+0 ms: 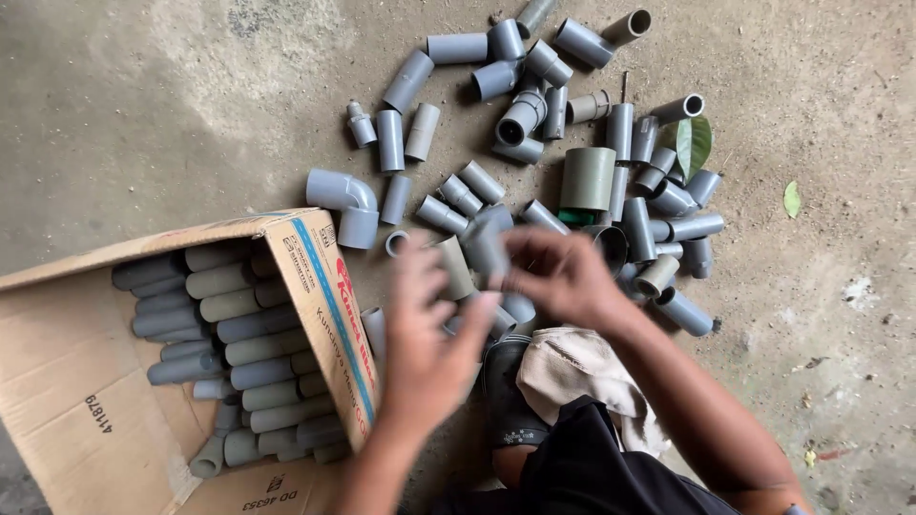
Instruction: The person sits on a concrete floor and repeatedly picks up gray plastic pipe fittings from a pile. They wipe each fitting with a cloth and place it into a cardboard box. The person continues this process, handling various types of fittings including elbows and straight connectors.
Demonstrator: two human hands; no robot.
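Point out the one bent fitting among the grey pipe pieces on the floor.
The grey plastic elbow fitting, beside the cardboard box's upper corner: it curves through a right angle; the others look straight.

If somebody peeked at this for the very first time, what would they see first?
Probably the two hands in the middle, the left hand and the right hand, meeting over a short grey pipe piece. Behind them, a heap of grey pipe fittings lies scattered on the concrete floor. At the left, an open cardboard box is packed with more grey tubes.
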